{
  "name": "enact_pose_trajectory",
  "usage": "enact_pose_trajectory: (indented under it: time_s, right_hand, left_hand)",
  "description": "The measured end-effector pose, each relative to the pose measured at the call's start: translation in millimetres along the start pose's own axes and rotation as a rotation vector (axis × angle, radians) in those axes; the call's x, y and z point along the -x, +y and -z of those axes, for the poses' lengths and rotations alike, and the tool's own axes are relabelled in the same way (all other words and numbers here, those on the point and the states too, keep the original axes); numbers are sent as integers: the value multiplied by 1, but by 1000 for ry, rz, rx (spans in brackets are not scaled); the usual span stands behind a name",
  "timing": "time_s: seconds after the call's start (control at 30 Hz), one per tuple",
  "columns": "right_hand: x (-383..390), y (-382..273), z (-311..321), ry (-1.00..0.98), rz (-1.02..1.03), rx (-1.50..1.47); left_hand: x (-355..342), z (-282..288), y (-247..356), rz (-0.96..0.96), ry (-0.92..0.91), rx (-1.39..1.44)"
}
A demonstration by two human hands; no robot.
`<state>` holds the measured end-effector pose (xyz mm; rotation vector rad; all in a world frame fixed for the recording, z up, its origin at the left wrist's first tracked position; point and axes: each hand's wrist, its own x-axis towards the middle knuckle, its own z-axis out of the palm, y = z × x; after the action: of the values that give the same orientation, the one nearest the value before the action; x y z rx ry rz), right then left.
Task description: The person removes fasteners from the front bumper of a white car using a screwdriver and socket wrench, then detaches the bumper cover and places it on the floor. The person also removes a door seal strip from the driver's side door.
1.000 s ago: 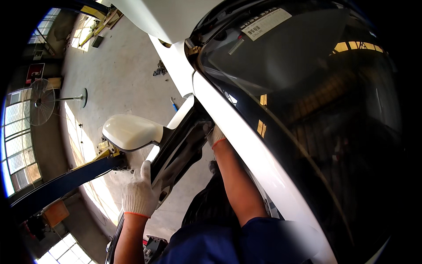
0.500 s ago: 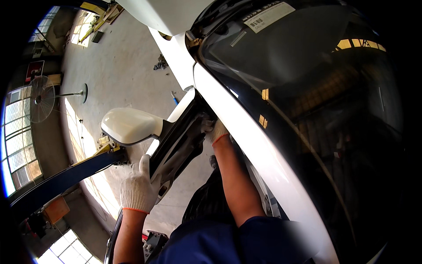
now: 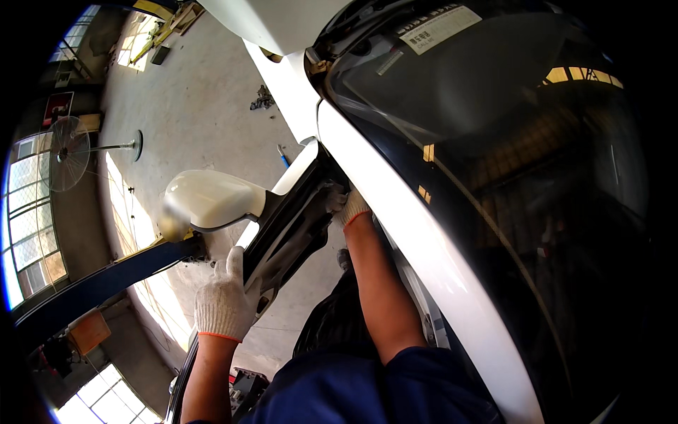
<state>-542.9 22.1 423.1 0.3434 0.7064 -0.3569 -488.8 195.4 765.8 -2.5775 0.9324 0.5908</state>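
My left hand (image 3: 224, 297), in a white knit glove with an orange cuff, grips the edge of the open white car door (image 3: 263, 251), below its white side mirror (image 3: 212, 199). My right hand (image 3: 351, 207), gloved the same way, reaches into the dark gap at the door's front end, between the black inner door part (image 3: 307, 222) and the white windshield pillar (image 3: 395, 219). Its fingers are mostly hidden there.
The dark windshield (image 3: 508, 141) fills the right side. A white body panel (image 3: 286, 106) lies ahead. Leftward stand a blue lift arm (image 3: 113, 275) and a pedestal fan (image 3: 67, 152). A blue-handled tool (image 3: 284, 157) and dark parts (image 3: 261, 99) rest on the concrete floor (image 3: 169, 106).
My right hand's glove came slightly more into sight after the first frame. The car and door appear a little higher in the picture now. Both hands stay at about the same places on the car.
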Motion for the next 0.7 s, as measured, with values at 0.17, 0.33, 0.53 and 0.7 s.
enact_pose_trajectory:
  time_s: [0.17, 0.33, 0.53, 0.7]
  right_hand:
    - [-4, 9, -9, 197, 190, 24]
    - [15, -1, -16, 56, 18, -35]
    - [18, 5, -36, 240, 194, 143]
    - [30, 9, -39, 186, 154, 139]
  left_hand:
    - [0, -2, -2, -28, 16, 26]
    - [-1, 1, 2, -4, 0, 0]
    - [-3, 0, 0, 8, -25, 26]
    - [0, -1, 2, 43, -23, 15]
